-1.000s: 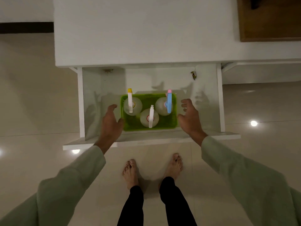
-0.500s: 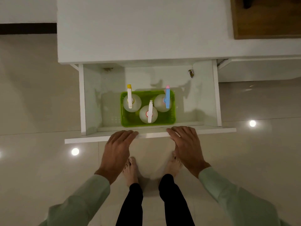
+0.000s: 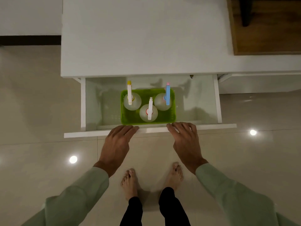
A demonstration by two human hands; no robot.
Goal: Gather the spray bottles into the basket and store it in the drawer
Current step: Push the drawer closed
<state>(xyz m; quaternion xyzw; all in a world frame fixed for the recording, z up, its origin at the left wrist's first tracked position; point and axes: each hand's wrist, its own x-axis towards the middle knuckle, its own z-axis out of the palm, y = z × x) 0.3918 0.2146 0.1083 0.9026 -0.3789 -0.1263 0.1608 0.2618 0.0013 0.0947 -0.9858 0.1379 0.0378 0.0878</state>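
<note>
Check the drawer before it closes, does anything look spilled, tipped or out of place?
Nothing stands out. The three spray bottles stand upright in the green basket, which sits flat in the open drawer. No spill shows. A small dark object at the back edge is too small to identify.

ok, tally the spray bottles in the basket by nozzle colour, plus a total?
Yellow nozzle: 1
White nozzle: 1
Blue nozzle: 1
Total: 3 spray bottles, all upright in the green basket, which sits in the open drawer.
</note>
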